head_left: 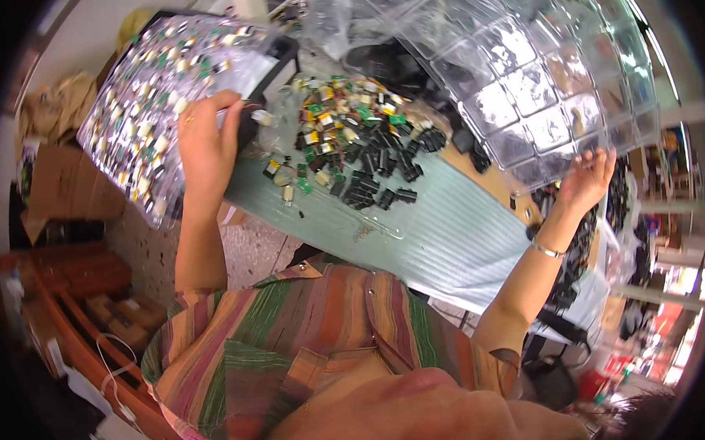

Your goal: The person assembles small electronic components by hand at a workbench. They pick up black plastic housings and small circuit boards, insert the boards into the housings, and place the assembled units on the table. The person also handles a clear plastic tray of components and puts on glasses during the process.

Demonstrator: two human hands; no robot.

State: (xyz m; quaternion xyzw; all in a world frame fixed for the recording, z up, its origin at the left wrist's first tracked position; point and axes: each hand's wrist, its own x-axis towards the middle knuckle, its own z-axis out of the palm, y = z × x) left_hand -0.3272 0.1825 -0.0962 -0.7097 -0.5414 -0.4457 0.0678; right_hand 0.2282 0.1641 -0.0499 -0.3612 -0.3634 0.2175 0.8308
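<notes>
At the right, my right hand [588,180] grips the lower edge of a clear plastic tray [521,126] divided into square compartments, held tilted up. My left hand [207,144] is at the left, thumb and fingers pinched together beside a large tray [158,103] full of small parts with white, green and yellow bits. A small white piece [262,117] shows just beyond its fingertips; what the pinch holds is not clear. Between my hands, a heap of small parts with green boards and yellow tape [336,114] lies on the table beside a pile of black plastic pieces [377,160].
The table has a ribbed pale-green cover [416,233]. Clear plastic bags [344,24] lie at the back. A cardboard box [68,185] and a reddish-brown wooden cabinet [79,271] stand at the left. More dark pieces [571,265] lie past my right forearm.
</notes>
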